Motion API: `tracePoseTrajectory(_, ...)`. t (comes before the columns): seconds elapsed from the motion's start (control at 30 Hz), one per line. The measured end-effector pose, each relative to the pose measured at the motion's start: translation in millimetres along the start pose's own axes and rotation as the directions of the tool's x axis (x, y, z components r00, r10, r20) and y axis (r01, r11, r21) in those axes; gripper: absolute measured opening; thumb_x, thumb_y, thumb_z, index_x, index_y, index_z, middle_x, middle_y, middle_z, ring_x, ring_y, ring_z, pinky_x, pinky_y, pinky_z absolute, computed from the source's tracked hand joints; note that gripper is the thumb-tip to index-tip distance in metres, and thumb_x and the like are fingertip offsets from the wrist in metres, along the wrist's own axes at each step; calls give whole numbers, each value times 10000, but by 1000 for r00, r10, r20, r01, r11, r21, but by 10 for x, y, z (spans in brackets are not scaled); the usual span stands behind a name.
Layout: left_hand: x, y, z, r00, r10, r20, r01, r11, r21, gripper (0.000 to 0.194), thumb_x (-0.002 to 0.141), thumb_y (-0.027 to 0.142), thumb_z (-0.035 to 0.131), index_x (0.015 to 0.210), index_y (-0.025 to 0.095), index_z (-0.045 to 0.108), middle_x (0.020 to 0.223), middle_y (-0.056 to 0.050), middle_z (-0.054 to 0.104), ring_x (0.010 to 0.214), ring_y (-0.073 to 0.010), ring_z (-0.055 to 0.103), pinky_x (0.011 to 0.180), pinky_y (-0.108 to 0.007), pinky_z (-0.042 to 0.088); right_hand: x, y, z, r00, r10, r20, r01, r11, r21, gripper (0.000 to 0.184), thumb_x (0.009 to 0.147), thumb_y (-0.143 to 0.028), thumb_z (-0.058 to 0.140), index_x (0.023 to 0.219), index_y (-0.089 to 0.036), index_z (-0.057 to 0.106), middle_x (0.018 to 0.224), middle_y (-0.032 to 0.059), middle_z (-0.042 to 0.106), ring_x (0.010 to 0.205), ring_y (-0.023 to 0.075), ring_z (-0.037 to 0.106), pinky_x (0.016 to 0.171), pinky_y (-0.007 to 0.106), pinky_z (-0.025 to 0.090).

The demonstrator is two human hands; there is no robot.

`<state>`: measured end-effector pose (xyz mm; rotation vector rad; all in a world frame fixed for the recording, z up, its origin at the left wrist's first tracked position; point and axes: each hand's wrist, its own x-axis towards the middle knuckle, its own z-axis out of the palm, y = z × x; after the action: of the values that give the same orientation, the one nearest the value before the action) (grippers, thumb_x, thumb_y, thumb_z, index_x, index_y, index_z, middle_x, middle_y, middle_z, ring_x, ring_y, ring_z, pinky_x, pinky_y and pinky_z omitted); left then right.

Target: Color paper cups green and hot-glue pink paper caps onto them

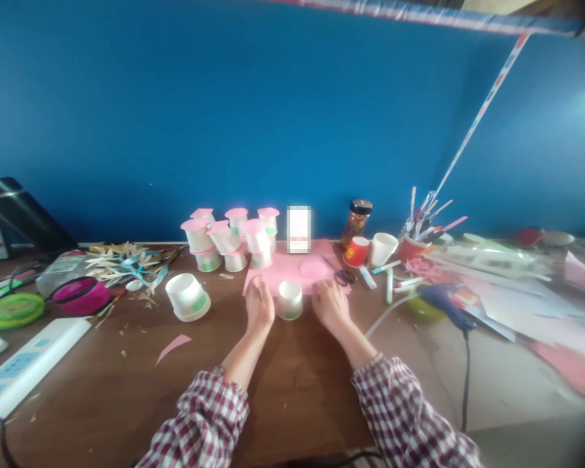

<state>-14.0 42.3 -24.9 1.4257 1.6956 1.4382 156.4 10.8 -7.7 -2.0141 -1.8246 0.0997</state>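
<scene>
My left hand [260,303] and my right hand [330,303] rest knuckles-up on the brown table [283,383], either side of a small white paper cup [290,299] standing upside down. Both hands lie on the near edge of a pink paper sheet [292,268], fingers curled down. Whether they grip the sheet I cannot make out. A cut pink disc [313,267] lies on the sheet, with scissors [340,273] just to its right. Behind stands a cluster of inverted white cups topped with pink discs [229,237].
A stack of white cups [188,296] lies on its side to the left, near paper scraps [127,260] and a pink bowl [80,296]. A power strip [24,370] sits far left. A blue glue gun [443,302], glue sticks, a jar [357,221] and red cups crowd the right.
</scene>
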Motion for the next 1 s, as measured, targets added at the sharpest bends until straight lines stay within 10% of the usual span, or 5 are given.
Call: tracePoseTrajectory(1.0,-36,128,-41,998,-27,58,25,999,36,476,891,496,257,1086,164,536,1052,-132,581,1036,-280,522,926,-433,385,21,-15,-40,996,-36,82,43,995,-90,298,868,-189,383,1039,-220,625,1110,95,579,997,253,490,774,350,389)
